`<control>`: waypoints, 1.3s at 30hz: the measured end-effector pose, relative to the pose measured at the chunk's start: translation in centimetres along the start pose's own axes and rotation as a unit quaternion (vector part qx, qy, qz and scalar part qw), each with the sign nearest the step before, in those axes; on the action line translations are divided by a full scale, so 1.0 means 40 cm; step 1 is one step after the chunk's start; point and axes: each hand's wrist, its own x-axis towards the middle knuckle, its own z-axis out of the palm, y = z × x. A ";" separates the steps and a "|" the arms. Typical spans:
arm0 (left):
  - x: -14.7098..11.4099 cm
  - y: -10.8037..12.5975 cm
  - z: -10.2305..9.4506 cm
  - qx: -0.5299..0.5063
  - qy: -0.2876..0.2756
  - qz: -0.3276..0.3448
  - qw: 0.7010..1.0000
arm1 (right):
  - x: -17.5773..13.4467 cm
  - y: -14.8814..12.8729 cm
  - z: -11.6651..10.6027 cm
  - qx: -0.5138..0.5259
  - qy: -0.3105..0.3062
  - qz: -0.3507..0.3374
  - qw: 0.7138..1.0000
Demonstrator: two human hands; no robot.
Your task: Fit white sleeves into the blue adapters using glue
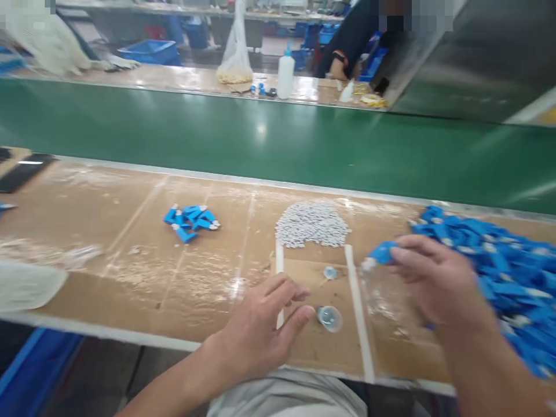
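Note:
My right hand (434,275), somewhat blurred, pinches a small blue plastic piece with a white end (383,253) between thumb and fingers. It is just left of a large heap of similar blue pieces (490,260). Over the bench, my left hand (275,315) is held with thumb and fingers apart and nothing between them. Close to its thumb sits a small clear cup (330,318) with something bluish in it. Farther back lies a small round clear-blue item (330,272). Behind that is a pile of small light grey pieces (311,225).
A smaller group of blue pieces (191,221) lies left on the cardboard-covered bench (130,231). Beyond runs a green conveyor belt (243,136). On the far bench stand a white squeeze bottle (285,75) and a plastic bag (236,52). A co-worker's hand (337,68) is there.

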 end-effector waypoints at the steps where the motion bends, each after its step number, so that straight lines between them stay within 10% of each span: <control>1: 0.016 0.007 0.018 -0.029 0.007 0.018 0.999 | -0.022 -0.009 0.042 0.048 -0.015 0.042 0.998; 8: 0.091 0.023 0.078 -0.163 0.129 0.104 0.972 | -0.129 -0.012 0.176 0.183 -0.113 0.146 0.966; 13: 0.076 0.002 0.069 -0.266 0.112 -0.016 0.957 | -0.139 0.027 0.122 0.035 -0.176 0.094 0.979; 18: 0.051 -0.040 0.071 -0.485 0.059 -0.163 0.857 | -0.150 0.095 0.024 -0.244 -0.092 -0.004 0.965; 25: 0.037 -0.061 0.110 -0.512 0.029 -0.220 0.830 | -0.177 0.171 0.058 -0.194 -0.135 0.016 0.972; 39: 0.024 -0.054 0.105 -0.573 0.012 -0.275 0.772 | -0.210 0.104 0.066 -0.306 -0.217 -0.193 0.906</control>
